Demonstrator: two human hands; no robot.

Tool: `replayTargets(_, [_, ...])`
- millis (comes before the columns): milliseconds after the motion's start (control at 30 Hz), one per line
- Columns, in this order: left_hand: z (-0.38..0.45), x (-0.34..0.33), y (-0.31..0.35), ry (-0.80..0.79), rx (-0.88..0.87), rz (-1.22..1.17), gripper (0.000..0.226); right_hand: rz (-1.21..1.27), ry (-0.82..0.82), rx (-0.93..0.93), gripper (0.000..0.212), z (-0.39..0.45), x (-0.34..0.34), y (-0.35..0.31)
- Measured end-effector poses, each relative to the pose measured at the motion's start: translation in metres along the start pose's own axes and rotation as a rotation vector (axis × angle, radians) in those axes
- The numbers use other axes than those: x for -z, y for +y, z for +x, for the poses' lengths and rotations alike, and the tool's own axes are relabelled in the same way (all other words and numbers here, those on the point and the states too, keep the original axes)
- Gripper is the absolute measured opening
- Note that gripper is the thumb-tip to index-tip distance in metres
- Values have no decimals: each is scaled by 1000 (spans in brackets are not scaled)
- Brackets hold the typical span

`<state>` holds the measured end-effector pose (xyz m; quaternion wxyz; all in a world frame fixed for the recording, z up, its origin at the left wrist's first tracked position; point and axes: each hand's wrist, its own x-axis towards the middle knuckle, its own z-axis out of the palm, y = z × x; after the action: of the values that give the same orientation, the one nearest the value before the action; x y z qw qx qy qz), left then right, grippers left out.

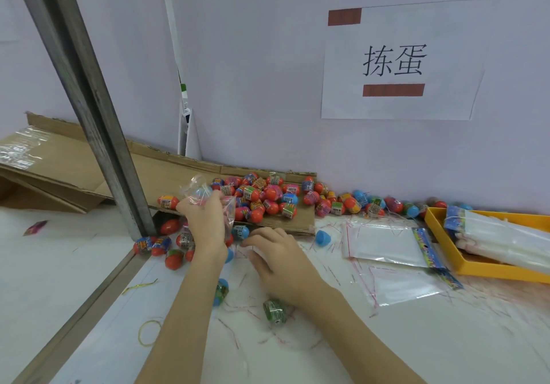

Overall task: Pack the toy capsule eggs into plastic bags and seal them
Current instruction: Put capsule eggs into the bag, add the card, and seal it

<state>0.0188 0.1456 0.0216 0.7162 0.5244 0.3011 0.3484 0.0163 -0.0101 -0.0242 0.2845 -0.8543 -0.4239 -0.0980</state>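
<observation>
Head view shows my left hand (205, 217) gripping a clear plastic bag (205, 197) with eggs inside, unsealed, my right hand (276, 260) loosely curled on the worktop (416, 339), and a heap of capsule eggs (268, 194) on cardboard (166, 172), so I judge most packing remains.

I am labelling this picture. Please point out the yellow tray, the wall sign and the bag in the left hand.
yellow tray (435, 222): head view, on its near left rim.
wall sign (395, 59): head view, on the printed characters.
bag (198, 186): head view, on its crumpled upper part above the left hand (205, 217).
</observation>
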Motion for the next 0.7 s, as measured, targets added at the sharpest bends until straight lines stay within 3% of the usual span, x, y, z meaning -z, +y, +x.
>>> replayTargets(133, [3,2,-1,-32,-65,80,47,-135,-20,-37,40,4,-7,-2])
replayTargets(400, [2,3,-8,-143,-225,401,34,-78,-15,-50,43,4,-10,1])
replayTargets(600, [0,-1,-12,-269,-118,402,22,29,83,-151,32,3,0,6])
replayTargets(700, [-3,-1,-12,-342,-149,396,24,-16,127,-166,27,2,4,6])
